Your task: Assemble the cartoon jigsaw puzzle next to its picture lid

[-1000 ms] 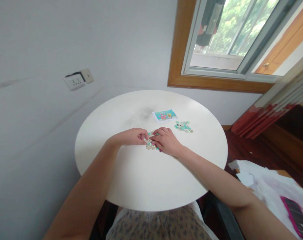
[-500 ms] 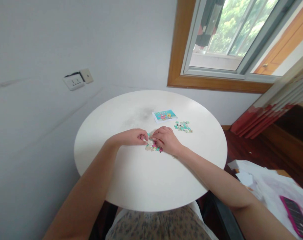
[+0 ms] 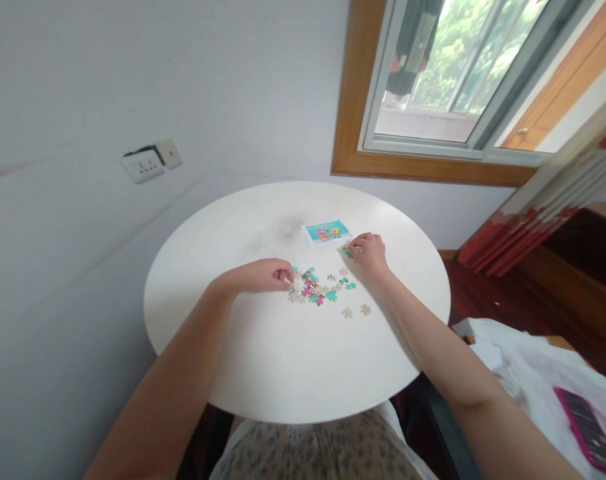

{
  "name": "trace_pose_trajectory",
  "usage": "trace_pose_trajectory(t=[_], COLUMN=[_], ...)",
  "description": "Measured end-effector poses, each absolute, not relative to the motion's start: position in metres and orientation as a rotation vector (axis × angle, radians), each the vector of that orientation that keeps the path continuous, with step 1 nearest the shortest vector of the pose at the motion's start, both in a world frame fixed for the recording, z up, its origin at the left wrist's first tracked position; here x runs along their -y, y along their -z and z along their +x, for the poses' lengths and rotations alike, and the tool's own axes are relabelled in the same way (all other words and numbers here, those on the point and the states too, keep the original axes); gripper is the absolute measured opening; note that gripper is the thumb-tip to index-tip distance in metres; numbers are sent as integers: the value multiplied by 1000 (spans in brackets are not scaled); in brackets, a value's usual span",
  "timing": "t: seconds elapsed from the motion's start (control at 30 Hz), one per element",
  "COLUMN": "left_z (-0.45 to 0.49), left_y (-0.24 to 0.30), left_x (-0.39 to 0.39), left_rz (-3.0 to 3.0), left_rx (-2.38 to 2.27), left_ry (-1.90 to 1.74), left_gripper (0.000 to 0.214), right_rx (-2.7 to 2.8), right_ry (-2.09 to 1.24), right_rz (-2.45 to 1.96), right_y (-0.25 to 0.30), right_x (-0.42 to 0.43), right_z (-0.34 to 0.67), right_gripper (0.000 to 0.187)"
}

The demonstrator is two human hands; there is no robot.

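A loose heap of jigsaw puzzle pieces [image 3: 310, 288], teal, pink and pale beige, lies at the middle of the round white table [image 3: 293, 360]. At its left edge rests my left hand [image 3: 270, 275], fingers curled and pinched together; whatever is between the fingertips is too small to make out. My right hand [image 3: 371, 255] is farther back on the right, its fingers closed down on a teal puzzle piece [image 3: 347, 252]. It covers most of the second group of pieces there. Two beige puzzle pieces [image 3: 365, 309] lie apart, in front of the heap.
Behind the pieces lies a teal picture card [image 3: 327, 233] with cartoon figures. A wall with a socket [image 3: 143, 165] and a wood-framed window [image 3: 357, 157] borders the table. At the lower right, a pink-cased phone [image 3: 587, 430] rests on white sheeting [image 3: 533, 373].
My right hand has moved from the central heap back and right to the second group. More of the heap shows, spread toward the right. My left hand has stayed nearly still.
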State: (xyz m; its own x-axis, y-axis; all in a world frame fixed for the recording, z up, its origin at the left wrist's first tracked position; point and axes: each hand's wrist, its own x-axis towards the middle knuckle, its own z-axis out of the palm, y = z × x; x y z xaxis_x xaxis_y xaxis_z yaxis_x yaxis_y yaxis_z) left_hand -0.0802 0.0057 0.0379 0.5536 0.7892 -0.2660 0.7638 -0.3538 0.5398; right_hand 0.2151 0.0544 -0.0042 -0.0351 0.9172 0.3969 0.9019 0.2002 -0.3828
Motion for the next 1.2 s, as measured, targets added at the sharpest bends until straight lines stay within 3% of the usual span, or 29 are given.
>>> trace_pose_trajectory(t=[0.37, 0.67, 0.9, 1.2], left_z=[-81, -79, -83, -78], left_y=[-38, -42, -37, -40], left_x=[-6, -3, -8, -8], left_rz=[2202, 2161, 2228, 2348], left_rx=[-1232, -1220, -1315, -1409], left_ry=[-60, -75, -336, -322], left_gripper=[34, 31, 31, 31], right_rx=[1915, 2227, 2200, 2133], right_ry=[45, 72, 18, -101], right_rz=[-1734, -1631, -1661, -1520], right_y=[3, 0, 1, 0], right_x=[-57, -34, -38, -38], right_z=[210, 206, 207, 207], right_gripper=[27, 31, 31, 29])
